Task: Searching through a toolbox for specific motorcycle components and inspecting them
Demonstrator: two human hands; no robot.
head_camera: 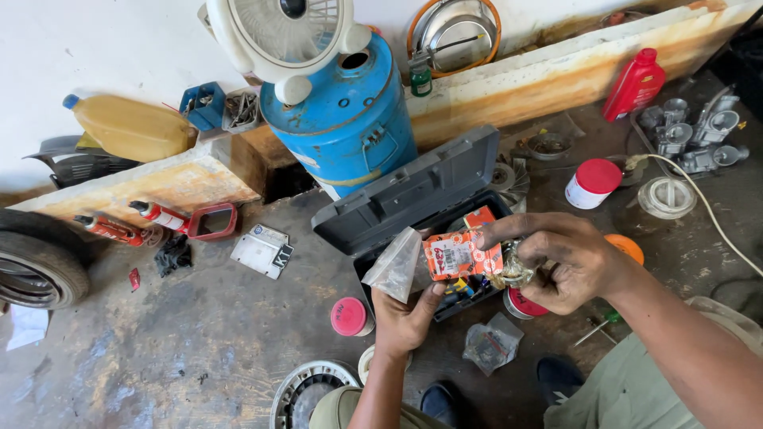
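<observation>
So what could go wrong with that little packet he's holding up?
The metal part in the right hand might slip and drop into the open toolbox or onto the cluttered floor. The clear bag and orange packet, pinched by the left hand, could tear or spill. Both hands look greasy, so grip may be poor.

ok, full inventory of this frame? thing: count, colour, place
clear plastic packet with orange label: 1, clear and orange, held in both hands
small metal part: 1, brassy, in right hand
grey plastic toolbox: 1, open, behind the hands
blue metal gas cylinder: 1, by the ledge
white fan: 1, atop cylinder
red oil bottle: 1, upper right
yellow jerrycan: 1, upper left
red-lidded white jar: 1, right of toolbox
black tyre: 1, left edge
left hand: pinching packet's bottom
right hand: gripping packet's end and part
</observation>
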